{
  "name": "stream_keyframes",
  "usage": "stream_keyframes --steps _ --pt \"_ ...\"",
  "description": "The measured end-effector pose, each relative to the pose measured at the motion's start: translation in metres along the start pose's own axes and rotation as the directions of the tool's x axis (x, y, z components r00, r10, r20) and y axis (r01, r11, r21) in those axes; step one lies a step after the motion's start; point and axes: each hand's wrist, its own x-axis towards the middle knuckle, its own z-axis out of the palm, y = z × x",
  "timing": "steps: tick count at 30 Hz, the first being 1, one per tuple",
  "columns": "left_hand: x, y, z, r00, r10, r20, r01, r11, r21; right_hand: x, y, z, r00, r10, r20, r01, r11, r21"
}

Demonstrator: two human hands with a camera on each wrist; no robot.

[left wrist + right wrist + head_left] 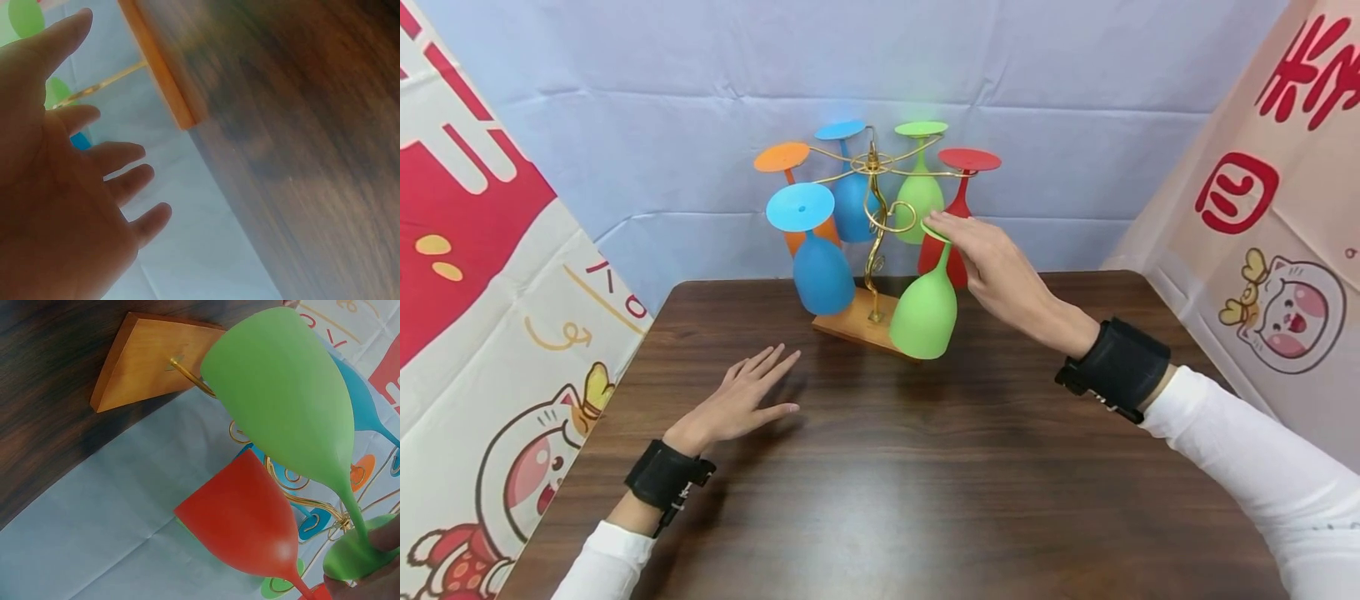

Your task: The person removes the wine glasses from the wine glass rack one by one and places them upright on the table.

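right hand (1006,275): nearer green goblet (927,315) pinched by its foot, bowl hung left; left hand (737,404): fingers spread, held apart, near-left of wooden rack base (854,322).

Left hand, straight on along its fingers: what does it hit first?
Probably the left end of the wooden base. The front blue glass shows just above it, so if the left hand is higher than it looks, the glass comes first.

The head view looks forward and down at the brown wooden table (880,500). The tipped left-wrist view looks past the bare left hand (69,187). Right-wrist and head views share the front light-green stemmed cup (281,394), the wrist much closer.
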Motion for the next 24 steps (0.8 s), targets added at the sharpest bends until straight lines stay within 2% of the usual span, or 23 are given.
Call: stream_keyframes --steps 8,15,24 --pt "0.001 0.001 0.003 1.000 0.017 0.000 -0.017 1.000 -0.002 -0.004 0.006 0.006 0.999 0.013 0.046 -0.011 1.000 -0.026" --pt "0.002 0.002 0.006 1.000 0.023 -0.001 -0.023 0.999 0.031 -0.007 0.009 0.011 0.997 0.027 0.069 -0.027 1.000 -0.001" --pt "0.001 0.002 0.009 1.000 0.023 -0.001 -0.023 0.999 0.032 -0.014 0.014 0.021 0.995 0.021 0.097 -0.023 1.000 0.013"
